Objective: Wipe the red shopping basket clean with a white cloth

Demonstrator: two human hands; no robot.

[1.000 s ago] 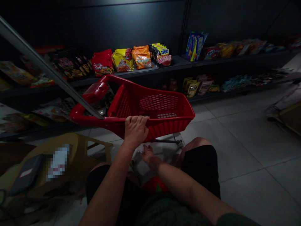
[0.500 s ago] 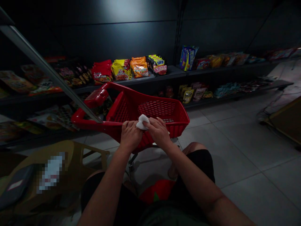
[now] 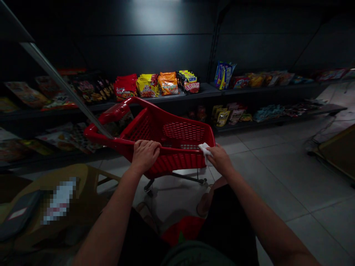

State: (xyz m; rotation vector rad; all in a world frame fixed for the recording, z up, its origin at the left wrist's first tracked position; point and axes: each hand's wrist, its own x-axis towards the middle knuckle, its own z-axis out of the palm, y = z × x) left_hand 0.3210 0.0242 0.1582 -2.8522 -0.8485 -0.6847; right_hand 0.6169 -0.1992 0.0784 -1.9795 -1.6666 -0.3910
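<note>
On the left is a tan stool point(image 3: 83, 177). A dark flat thing point(image 3: 24, 212) lies near its left edge, and next to that is a pale patch point(image 3: 59, 201), too blurry to name. A shiny metal pole point(image 3: 63, 88) slants down to the left part of the red cart point(image 3: 177, 162). The cart stands on the floor point(image 3: 266, 177) in front of a dark shelf point(image 3: 205, 88), with its handle end to the left. Along the front edge of the shelf, behind the cart, are red packs point(image 3: 126, 88), yellow packs point(image 3: 148, 85), orange packs point(image 3: 168, 84) and black and yellow packs point(image 3: 190, 83). The left hand point(image 3: 145, 153) grips the near edge of the cart, with its fingers bent over the rim. Further right, a white cloth point(image 3: 204, 149) hangs over that same edge, close to the near right corner of the cart. The right hand point(image 3: 220, 159) pinches the cloth against the rim there. Past the cart, tall blue packs point(image 3: 224, 75) stand up on the shelf, and yellow pouches point(image 3: 222, 117) sit lower down.
</note>
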